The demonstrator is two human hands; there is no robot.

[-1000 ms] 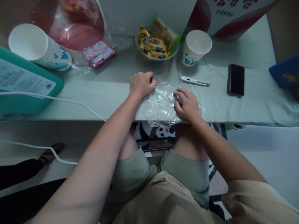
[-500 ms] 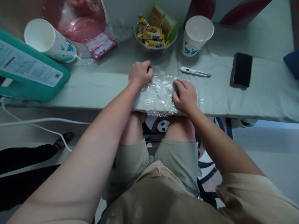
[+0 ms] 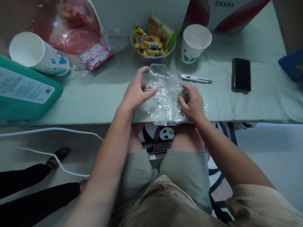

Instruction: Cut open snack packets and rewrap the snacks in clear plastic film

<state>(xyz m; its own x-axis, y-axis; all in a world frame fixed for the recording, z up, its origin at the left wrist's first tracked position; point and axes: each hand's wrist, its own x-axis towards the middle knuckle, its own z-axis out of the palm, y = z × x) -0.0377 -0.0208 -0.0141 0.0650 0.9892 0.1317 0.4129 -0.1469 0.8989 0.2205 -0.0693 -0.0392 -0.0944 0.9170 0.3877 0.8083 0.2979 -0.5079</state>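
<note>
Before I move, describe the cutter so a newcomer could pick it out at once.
On the cloth-covered table, find the upright cup beyond the right hand. The cutter lies between them, left of the phone. It is the slim white stick with a grey tip, far thinner than the cup or blocky black phone.

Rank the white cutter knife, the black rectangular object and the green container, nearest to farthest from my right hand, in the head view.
1. White cutter knife: just beyond your right hand.
2. Black rectangular object: off to the right.
3. Green container: far over on the left.
</note>
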